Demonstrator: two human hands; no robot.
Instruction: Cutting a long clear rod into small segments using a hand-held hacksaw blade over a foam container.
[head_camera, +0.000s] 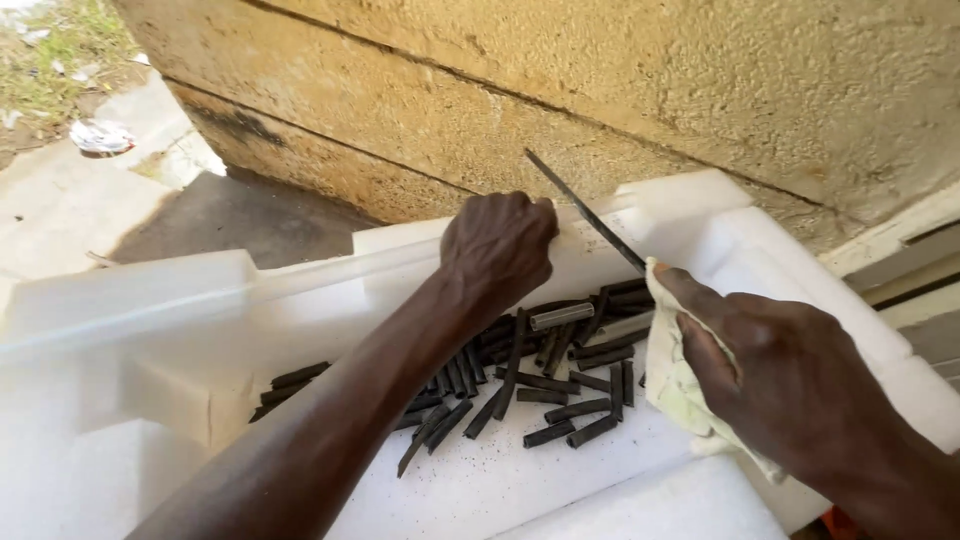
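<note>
My left hand (500, 245) is closed over the far rim of a white foam box (140, 300), gripping it. My right hand (770, 375) holds a pale yellow cloth (672, 385) wrapped round the near end of a thin dark blade (585, 212), which slants up and away to the left over the box rim. Inside the box lie several short black tube pieces (540, 380), scattered in a loose pile below both hands. Dark specks dot the white floor of the box.
A rough tan block wall (600, 90) rises right behind the box. To the left are a dark concrete patch (230, 215), a pale slab and some litter (100, 135) near grass.
</note>
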